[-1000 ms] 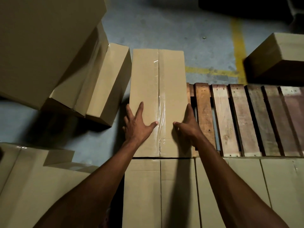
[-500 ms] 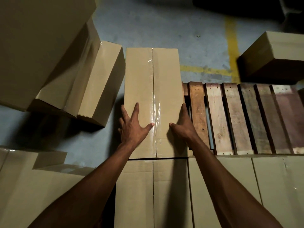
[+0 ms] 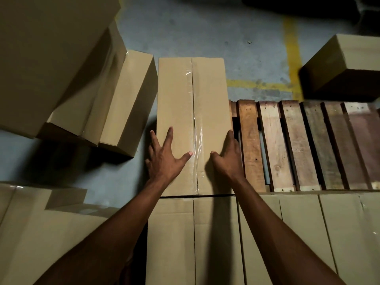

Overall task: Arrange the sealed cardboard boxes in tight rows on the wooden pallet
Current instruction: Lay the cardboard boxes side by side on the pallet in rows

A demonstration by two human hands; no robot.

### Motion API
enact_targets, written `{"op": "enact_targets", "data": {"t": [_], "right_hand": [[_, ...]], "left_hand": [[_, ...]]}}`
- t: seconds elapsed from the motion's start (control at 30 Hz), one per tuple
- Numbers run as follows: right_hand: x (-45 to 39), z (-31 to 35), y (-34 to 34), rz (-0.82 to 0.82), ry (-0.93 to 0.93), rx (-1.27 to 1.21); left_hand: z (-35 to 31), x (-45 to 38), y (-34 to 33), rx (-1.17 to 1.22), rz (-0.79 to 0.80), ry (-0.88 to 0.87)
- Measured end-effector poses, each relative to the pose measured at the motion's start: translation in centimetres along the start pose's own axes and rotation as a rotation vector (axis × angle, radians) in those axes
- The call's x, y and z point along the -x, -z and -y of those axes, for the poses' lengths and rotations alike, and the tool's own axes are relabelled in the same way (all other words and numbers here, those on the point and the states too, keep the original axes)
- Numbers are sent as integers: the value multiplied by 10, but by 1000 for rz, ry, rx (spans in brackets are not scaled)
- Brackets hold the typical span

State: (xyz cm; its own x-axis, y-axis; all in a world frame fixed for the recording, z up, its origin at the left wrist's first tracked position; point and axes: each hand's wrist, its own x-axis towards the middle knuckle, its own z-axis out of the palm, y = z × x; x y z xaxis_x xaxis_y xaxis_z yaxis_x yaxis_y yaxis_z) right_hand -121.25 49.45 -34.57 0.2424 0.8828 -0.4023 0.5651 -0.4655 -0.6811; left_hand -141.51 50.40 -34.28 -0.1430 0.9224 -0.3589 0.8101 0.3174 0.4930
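Observation:
A long sealed cardboard box (image 3: 193, 95) with clear tape along its seam lies on the left end of the wooden pallet (image 3: 298, 145). My left hand (image 3: 164, 159) rests flat on its top near the left edge, fingers spread. On the box's right edge sits my right hand (image 3: 228, 159), thumb on top and fingers down the side. A thin gap separates this box from the near row of sealed boxes (image 3: 193, 239) that spans the pallet's front.
Bare slats run to the right of the box. Several loose boxes (image 3: 123, 103) lean on the concrete floor at left. Another box (image 3: 347, 64) stands at the far right by yellow floor lines (image 3: 292, 48). More cardboard (image 3: 41, 223) lies at lower left.
Both hands have stayed on the long box, which has barely shifted. My left fingers have spread a little toward the left edge.

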Motion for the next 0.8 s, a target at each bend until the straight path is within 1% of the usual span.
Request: {"op": "enact_targets", "data": {"t": [0.23, 0.53, 0.7, 0.8], "right_hand": [[3, 2, -2, 6, -9, 48], [10, 13, -2, 22, -62, 121], [26, 24, -3, -9, 92, 290], [45, 28, -7, -3, 149, 349]], "left_hand": [[3, -1, -8, 31, -13, -11], [3, 1, -8, -22, 8, -11], [10, 18, -4, -44, -22, -70], [17, 42, -2, 19, -36, -64]]}}
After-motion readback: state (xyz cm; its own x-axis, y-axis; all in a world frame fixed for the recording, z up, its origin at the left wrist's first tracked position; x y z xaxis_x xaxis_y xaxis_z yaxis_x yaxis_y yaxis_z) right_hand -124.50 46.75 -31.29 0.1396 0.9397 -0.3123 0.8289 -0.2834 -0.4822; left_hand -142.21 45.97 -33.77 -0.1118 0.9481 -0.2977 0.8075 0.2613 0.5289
